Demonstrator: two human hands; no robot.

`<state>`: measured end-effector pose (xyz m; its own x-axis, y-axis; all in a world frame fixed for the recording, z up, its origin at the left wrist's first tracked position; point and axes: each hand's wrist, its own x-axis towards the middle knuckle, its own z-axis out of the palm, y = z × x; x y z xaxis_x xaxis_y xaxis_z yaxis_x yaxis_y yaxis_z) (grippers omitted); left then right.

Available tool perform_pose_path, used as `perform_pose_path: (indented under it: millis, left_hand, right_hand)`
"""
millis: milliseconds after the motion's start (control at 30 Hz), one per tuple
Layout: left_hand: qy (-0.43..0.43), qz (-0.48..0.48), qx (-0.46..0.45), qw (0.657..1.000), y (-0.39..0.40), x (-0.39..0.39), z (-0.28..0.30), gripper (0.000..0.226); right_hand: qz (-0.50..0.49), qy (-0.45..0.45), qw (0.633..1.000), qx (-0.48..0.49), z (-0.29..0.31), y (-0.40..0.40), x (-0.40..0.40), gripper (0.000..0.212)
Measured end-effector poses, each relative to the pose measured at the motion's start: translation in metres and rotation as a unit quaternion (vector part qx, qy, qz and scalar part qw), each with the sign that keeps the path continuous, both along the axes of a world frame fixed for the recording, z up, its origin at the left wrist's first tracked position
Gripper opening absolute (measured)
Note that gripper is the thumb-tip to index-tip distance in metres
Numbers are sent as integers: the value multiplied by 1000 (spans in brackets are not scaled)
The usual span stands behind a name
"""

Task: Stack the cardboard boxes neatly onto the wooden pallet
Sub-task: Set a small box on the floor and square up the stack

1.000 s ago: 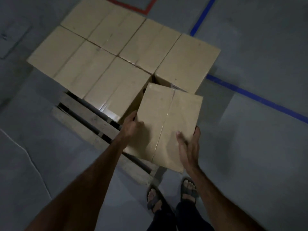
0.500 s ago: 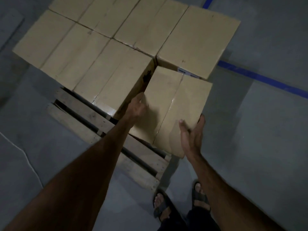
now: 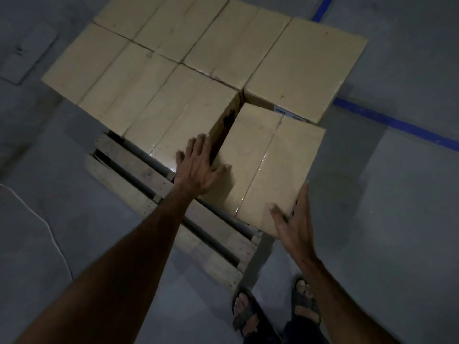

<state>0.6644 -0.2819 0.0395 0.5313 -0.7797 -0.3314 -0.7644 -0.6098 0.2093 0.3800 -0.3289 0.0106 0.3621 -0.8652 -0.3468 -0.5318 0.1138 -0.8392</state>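
7 boxes (image 3: 270, 167) visible, maybe more; 1 pallet (image 3: 139, 167).

Wooden pallet (image 3: 129, 167): mostly hidden under stacked boxes (image 3: 173, 70), far row cut by top edge. Box label (image 3: 280, 109): print too small. Left hand (image 3: 198, 167): fingertips blurred, contact perhaps uncertain.

Tan taped cardboard box (image 3: 267, 167) at frame centre-right gone down onto slatted wooden pallet (image 3: 139, 175), now closer to stacked boxes. Left hand (image 3: 198, 167) let go, fingers spread flat. Right hand (image 3: 294, 219) opened, flat on box's near right corner.
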Motion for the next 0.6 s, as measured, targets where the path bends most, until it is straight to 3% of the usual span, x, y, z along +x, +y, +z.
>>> perform_pose_path:
  millis: [167,600]
  left_hand:
    - [16,11,9,1000,3,9,-4,123]
    - [57,10,-1,998,3,18,-1,121]
  right_hand:
    - [-3,-25,1000,-7,-5,10,4,102]
    - [-15,-49,999,2,-7,13,46,106]
